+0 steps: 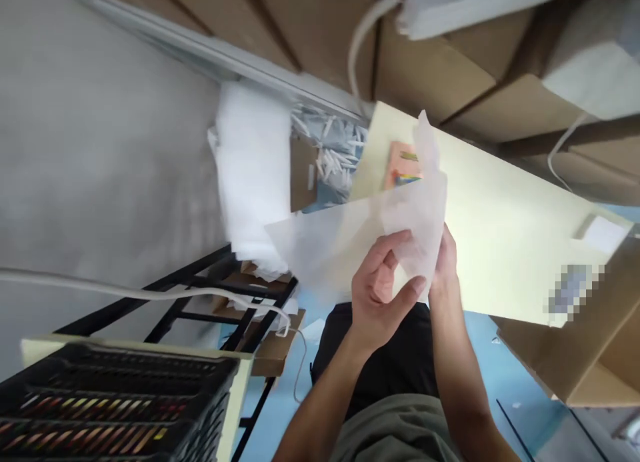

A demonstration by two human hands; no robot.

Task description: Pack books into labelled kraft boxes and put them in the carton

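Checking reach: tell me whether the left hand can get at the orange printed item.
Probably yes, but not straight: the thin white sheet is between the left hand and the orange printed item, partly covering it from this view.

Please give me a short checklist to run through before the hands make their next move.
1. Left hand at the translucent sheeting: ok.
2. Right hand, grip firm: cannot tell; its fingertips are hidden behind the sheeting.
3. Sheeting lying flat: not ok; it is raised and bent.
4. Orange printed item fully visible: not ok; sheeting hides part of it.
5. White pile in view, left of the pale yellow table: ok.
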